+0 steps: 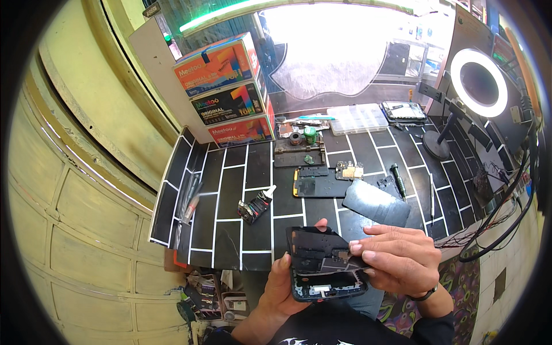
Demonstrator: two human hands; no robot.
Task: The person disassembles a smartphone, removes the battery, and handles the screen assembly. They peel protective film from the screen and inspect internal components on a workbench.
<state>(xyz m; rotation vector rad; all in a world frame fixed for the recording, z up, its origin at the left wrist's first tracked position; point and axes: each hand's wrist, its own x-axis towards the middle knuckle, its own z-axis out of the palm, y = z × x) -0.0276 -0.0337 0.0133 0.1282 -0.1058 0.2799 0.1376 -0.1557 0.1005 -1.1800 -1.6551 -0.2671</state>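
Smartphone screen [315, 244] is leaning above its frame [333, 291]; left grip [280, 287] is clasping the frame, right grip [402, 259] is pinching the screen; uneven bending could be inviting cracks.

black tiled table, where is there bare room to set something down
Bare patches: between the bottle and the slim tools; between bottle and stacked boxes; a narrow strip between dark tool and thin rod. Crowded: the middle, with the phone shell and grey sheet, just beyond the held phone.
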